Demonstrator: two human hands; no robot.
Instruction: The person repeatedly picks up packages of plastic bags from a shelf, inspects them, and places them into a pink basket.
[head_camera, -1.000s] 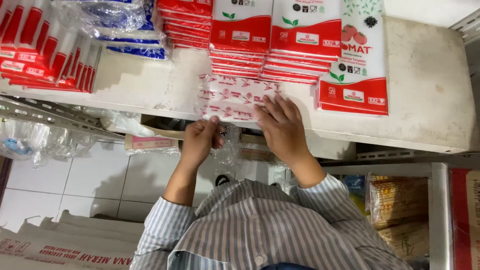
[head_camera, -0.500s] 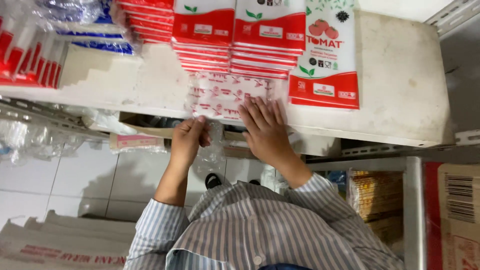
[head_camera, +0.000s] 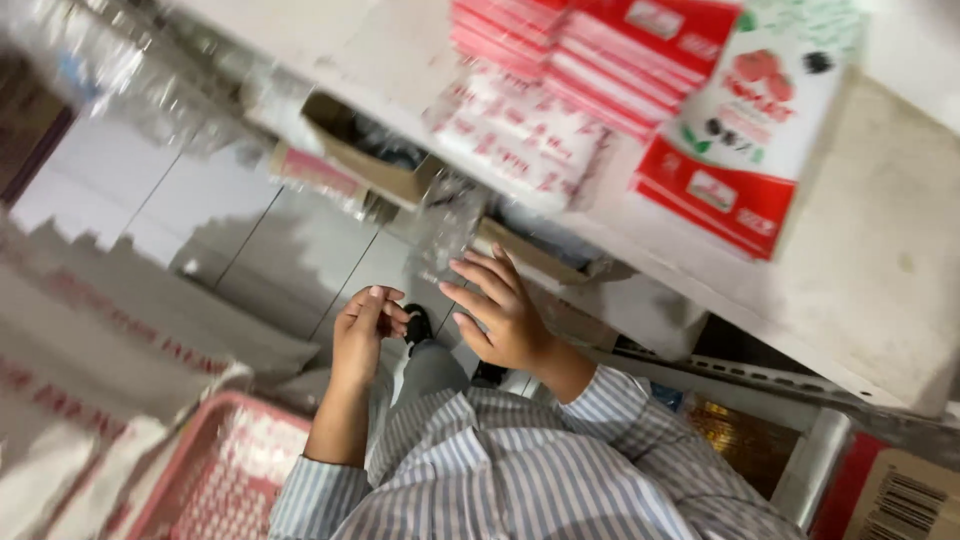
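**Both Hands Free Below the Shelf Edge**

We see our left hand (head_camera: 365, 325) at the centre of the view, at roughly 7 o'clock from the right hand. Its fingers are curled loosely inward with the fingertips drawn together; it holds nothing that we can make out. Our right hand (head_camera: 500, 310) sits just beside it, fingers spread and slightly bent, palm turned toward the left hand, and it also grips nothing. Both wrists emerge from blue-and-white striped shirt sleeves (head_camera: 500, 470) at 6 o'clock.

The nearest item to the hands is a flat, clear-wrapped bundle of white packets with red print (head_camera: 520, 135), lying at the front lip of the worn white shelf (head_camera: 880, 290) at 12 o'clock from the right hand and apart from it. Directly behind the bundle, at 1 o'clock, stand stacks of red flat sachet packs (head_camera: 620, 60). To their right, at 2 o'clock, lies a larger red-and-white pouch with a tomato picture (head_camera: 750, 130).

Below the shelf edge, at 11 o'clock from the left hand, an open brown cardboard box (head_camera: 370, 160) rests on a lower level. A pink plastic lattice basket (head_camera: 230, 470) occupies 8 o'clock. Pale floor tiles (head_camera: 270, 250) show between the basket and the box. The upper left of the view is blurred, and we cannot identify its contents.
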